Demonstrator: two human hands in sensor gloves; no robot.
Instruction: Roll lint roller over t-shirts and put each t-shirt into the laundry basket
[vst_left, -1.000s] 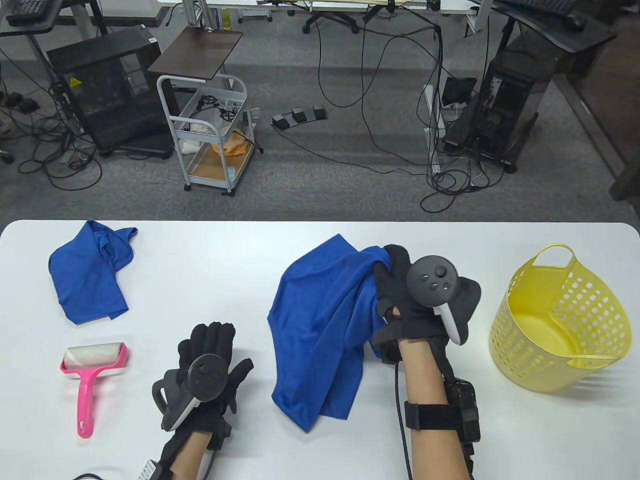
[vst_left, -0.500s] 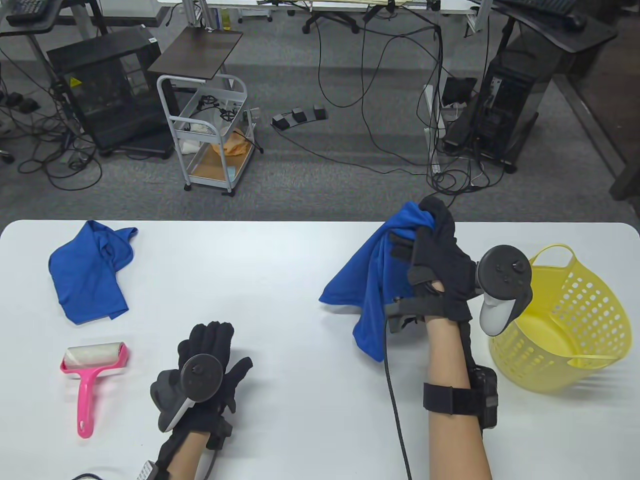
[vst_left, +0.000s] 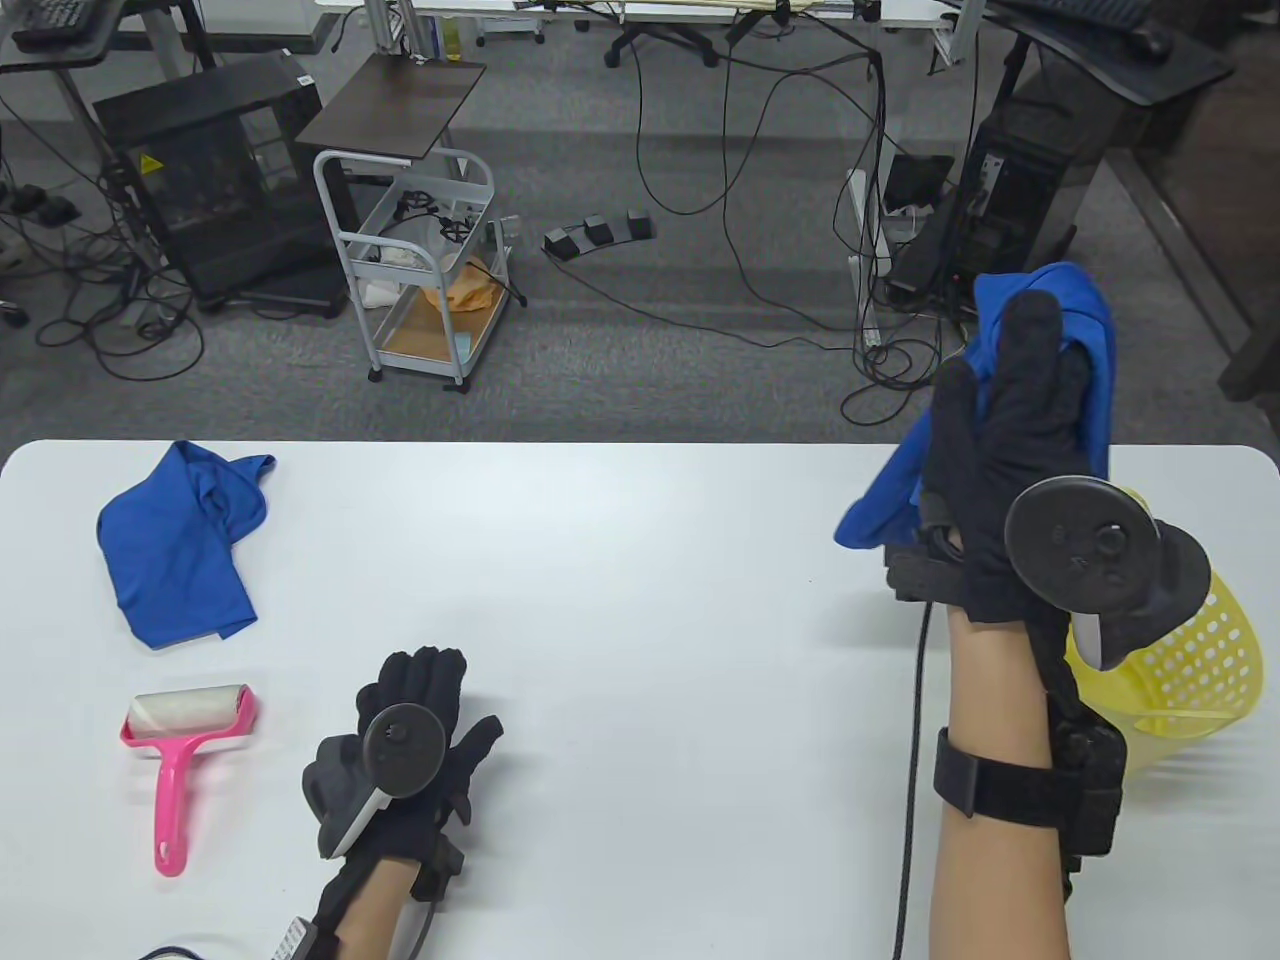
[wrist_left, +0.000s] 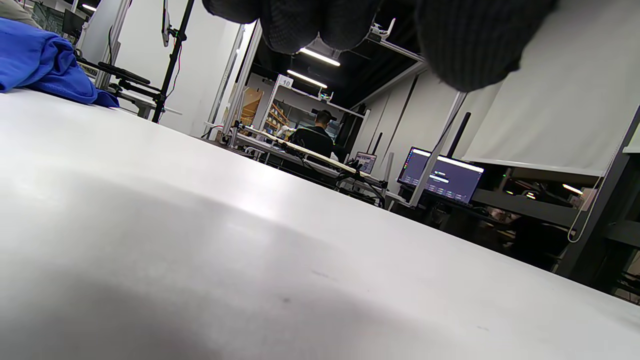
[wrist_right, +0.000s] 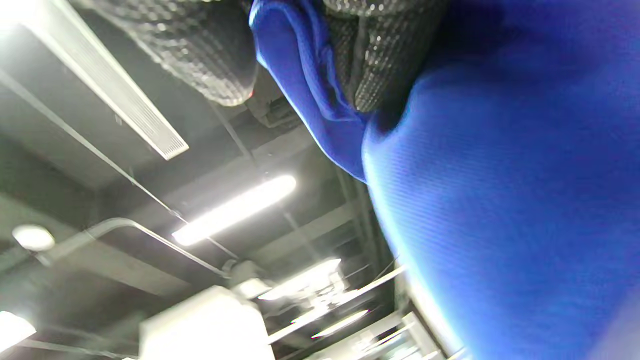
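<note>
Up and across goes my right hand (vst_left: 1010, 470), now raised above the yellow laundry basket (vst_left: 1215, 660), where half a second ago it was short of the rim. Its fingers (wrist_right: 380, 55) are curled around the bunched blue t-shirt (vst_left: 1085, 345), clear of the table (vst_left: 620, 600). My left hand (vst_left: 415, 745) rests flat and relaxed, the lint roller (vst_left: 180, 745) just to its left, and the second t-shirt (vst_left: 175, 545) beyond that.

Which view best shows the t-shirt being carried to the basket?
The table view: the right hand holds the blue t-shirt raised over the yellow laundry basket. The right wrist view shows only blurred cloth close up. The left wrist view misses it.
</note>
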